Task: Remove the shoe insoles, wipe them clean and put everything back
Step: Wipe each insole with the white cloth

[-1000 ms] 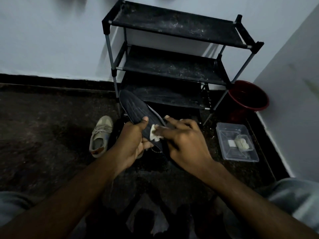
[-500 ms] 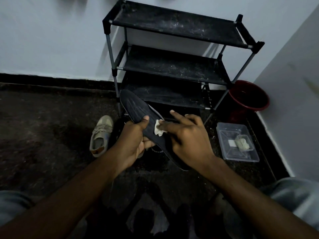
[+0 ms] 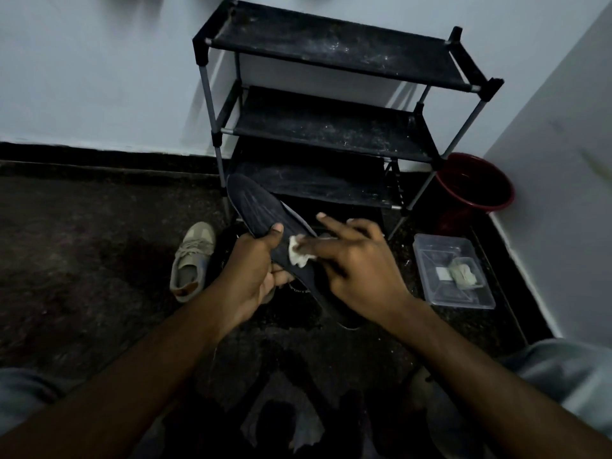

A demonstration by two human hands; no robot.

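Nearest, in front of the shoe rack [image 3: 331, 134], two bare forearms reach forward over the dark floor [image 3: 82, 260]. The left hand [image 3: 251, 273] is clamped on the insole [image 3: 261, 210]: its thumb lies on the top face and its fingers curl underneath, about midway along. The insole is dark and ribbed, held off the floor and tilted, with its toe end pointing at the rack's front left leg and its heel end lower, under the right wrist. The right hand [image 3: 361, 270] has its fingers stretched out and apart. One of them presses a small white wipe [image 3: 298, 253] flat against the insole's top face, just beside the left thumb, while the index finger is raised clear. Below the hands lies something dark with faint lettering, too dim to make out.

Left of the rack's front leg, a beige laced shoe [image 3: 193, 260] sits on the floor. On the rack's right, a clear plastic container [image 3: 453, 273] holds a few pale scraps. Beyond it, against the rack's right side, a red bucket [image 3: 473, 183] stands in the corner. The rack's three black shelves look dusty.
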